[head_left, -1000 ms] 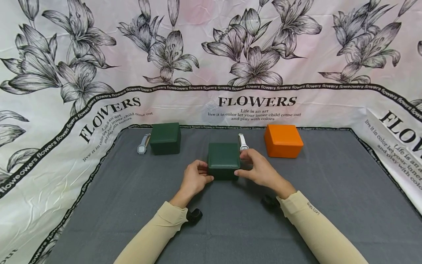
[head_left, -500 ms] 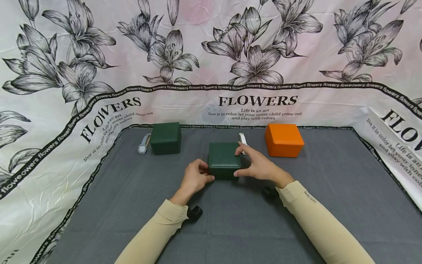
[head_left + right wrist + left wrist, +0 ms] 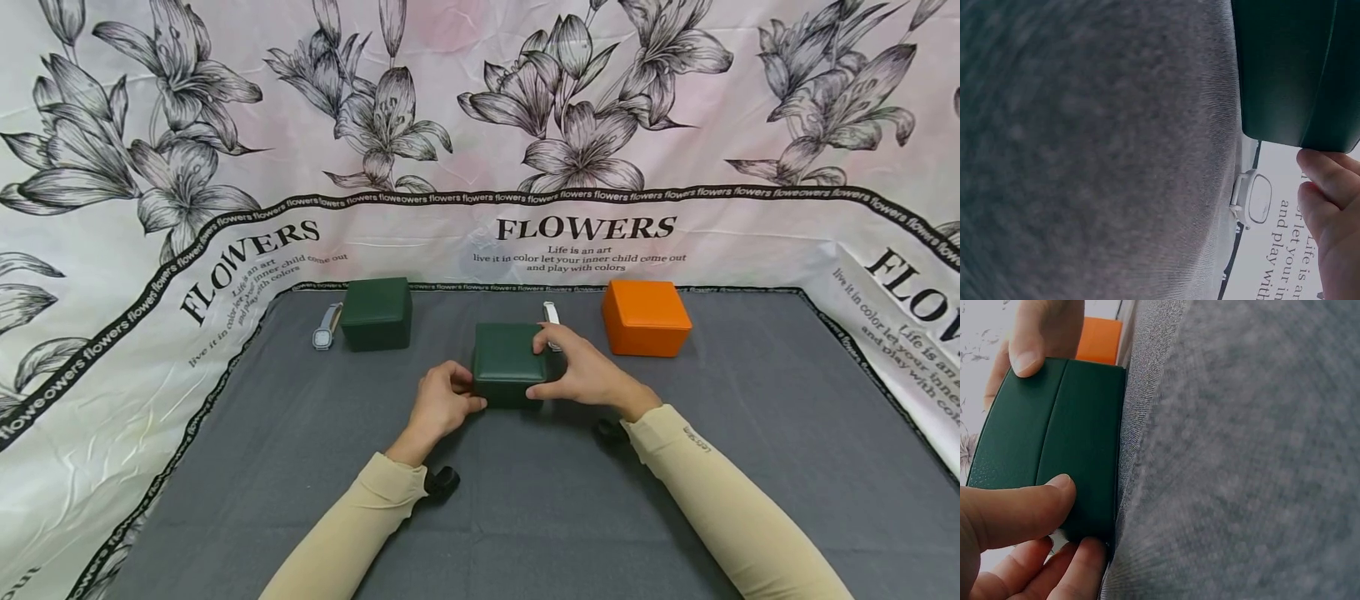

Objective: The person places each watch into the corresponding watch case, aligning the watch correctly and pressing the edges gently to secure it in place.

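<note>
A dark green box (image 3: 504, 360) stands shut on the grey cloth (image 3: 525, 517), mid-table. My left hand (image 3: 465, 392) grips its left front corner, with the thumb (image 3: 1029, 506) on the front face and the fingers curled round the side. My right hand (image 3: 551, 367) holds the right side, its fingers over the lid's top edge and its thumb (image 3: 1025, 353) low on the front. In the right wrist view the box (image 3: 1297, 69) fills the top right, with my fingers (image 3: 1329, 181) just beyond it.
A second green box (image 3: 377, 312) stands at the back left with a white watch (image 3: 325, 327) beside it. Another white watch (image 3: 551, 313) lies behind my right hand, and an orange box (image 3: 645, 318) stands at the back right. A flower-printed sheet (image 3: 480, 125) walls the table in.
My right hand has moved in from beside the box and closed its fingers over the lid's right top edge. The left hand and the box have stayed in place.
</note>
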The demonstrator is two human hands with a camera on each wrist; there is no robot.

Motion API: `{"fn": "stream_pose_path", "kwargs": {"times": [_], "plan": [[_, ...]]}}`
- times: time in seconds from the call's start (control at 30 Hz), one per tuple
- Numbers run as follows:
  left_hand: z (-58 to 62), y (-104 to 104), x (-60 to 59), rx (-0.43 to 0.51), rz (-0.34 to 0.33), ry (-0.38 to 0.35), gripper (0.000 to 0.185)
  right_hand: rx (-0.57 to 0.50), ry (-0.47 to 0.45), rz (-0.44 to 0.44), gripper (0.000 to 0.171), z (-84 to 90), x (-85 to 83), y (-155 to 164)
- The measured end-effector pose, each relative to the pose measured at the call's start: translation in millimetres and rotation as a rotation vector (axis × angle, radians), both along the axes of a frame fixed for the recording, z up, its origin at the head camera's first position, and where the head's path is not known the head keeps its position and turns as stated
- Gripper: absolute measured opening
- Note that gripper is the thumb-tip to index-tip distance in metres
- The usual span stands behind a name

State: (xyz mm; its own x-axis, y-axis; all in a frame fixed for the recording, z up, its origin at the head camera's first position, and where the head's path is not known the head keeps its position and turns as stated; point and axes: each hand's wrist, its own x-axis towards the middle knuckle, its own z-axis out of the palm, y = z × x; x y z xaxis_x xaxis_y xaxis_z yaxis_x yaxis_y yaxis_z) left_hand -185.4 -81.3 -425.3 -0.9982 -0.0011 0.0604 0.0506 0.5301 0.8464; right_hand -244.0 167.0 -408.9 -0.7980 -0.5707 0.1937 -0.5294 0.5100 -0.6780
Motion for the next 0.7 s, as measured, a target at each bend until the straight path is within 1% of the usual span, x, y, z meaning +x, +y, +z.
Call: {"fn": "stream_pose_path", "kwargs": {"times": [0.1,0.2,0.33,0.43,0.57,0.7], "plan": [[-0.4,-1.2,-0.1,-0.020,0.012,-0.003,0.029,-0.011,0.008,-0.001,0.056,-0.3,-0.2,-1.1],[0.6,-1.9,0.0,-0.027,0.015,-0.008,0.028,-0.031,-0.018,-0.009,0.054,1.0,-0.4,-2.0],[1.5,-2.3,0.2,-0.002,0.012,-0.009,0.029,-0.070,-0.093,-0.027,0.051,6.6,-1.8,-3.0],[1.2,-2.1,-0.2,0.028,0.004,0.003,0.031,-0.097,-0.133,-0.023,0.049,10.3,-4.0,-3.5],[0.4,-1.7,-0.9,0.038,-0.010,0.016,0.033,-0.108,-0.153,-0.002,0.047,12.2,-5.7,-3.8],[0.3,-2.4,0.0,0.039,-0.028,0.020,0.032,-0.107,-0.159,-0.001,0.048,12.5,-4.9,-4.5]]}}
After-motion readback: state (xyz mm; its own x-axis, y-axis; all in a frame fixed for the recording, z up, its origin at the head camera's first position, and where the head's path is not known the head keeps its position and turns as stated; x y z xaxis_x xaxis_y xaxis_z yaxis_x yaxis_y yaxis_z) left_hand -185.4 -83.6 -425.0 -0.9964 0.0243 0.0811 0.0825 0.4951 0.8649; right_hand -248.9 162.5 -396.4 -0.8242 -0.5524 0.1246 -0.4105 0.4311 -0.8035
